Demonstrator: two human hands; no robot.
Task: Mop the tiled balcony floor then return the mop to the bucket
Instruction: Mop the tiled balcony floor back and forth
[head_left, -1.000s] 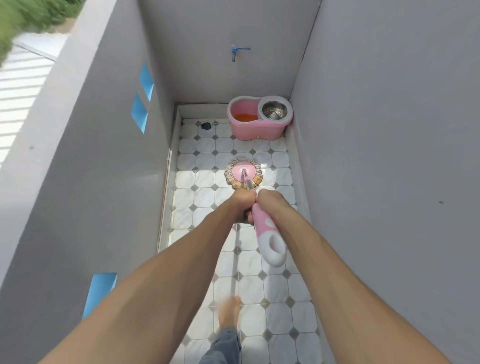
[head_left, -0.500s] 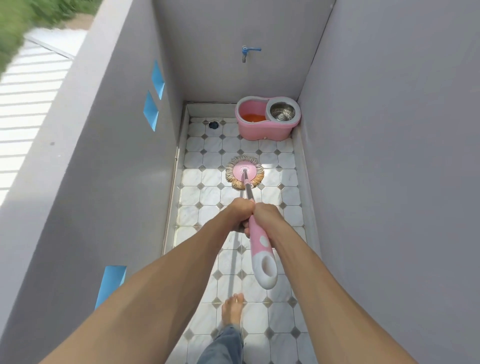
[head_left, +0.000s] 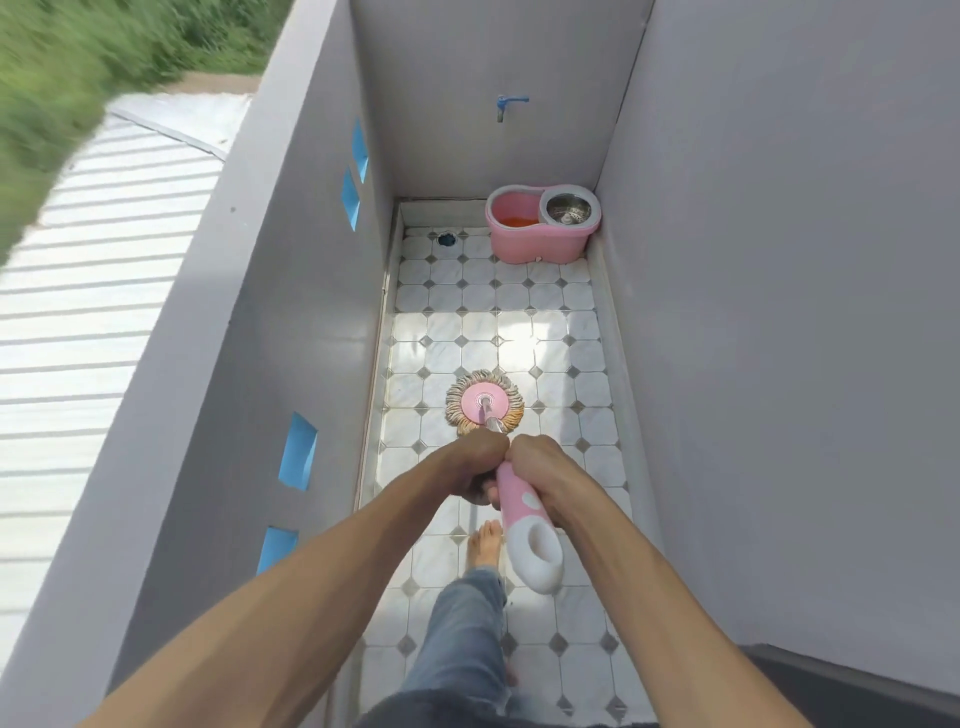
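A round mop head (head_left: 484, 403) with a pink disc and tan strands lies flat on the white tiled balcony floor (head_left: 545, 332), just ahead of my hands. Its pink and white handle (head_left: 530, 535) runs back toward me. My left hand (head_left: 480, 462) grips the shaft further down, and my right hand (head_left: 543, 475) is shut on the pink grip right beside it. The pink spin bucket (head_left: 540, 244) with a steel wringer basket stands in the far right corner, with orange-tinted water in its left half.
Grey walls close in the narrow floor on left, right and far end. A blue tap (head_left: 509, 104) sticks out of the far wall above a floor drain (head_left: 447, 239). My bare foot (head_left: 485, 543) stands behind the mop. The near floor shines wet.
The mop head has been drawn back toward me, away from the bucket, and I have stepped backward, so more floor lies between mop and bucket.
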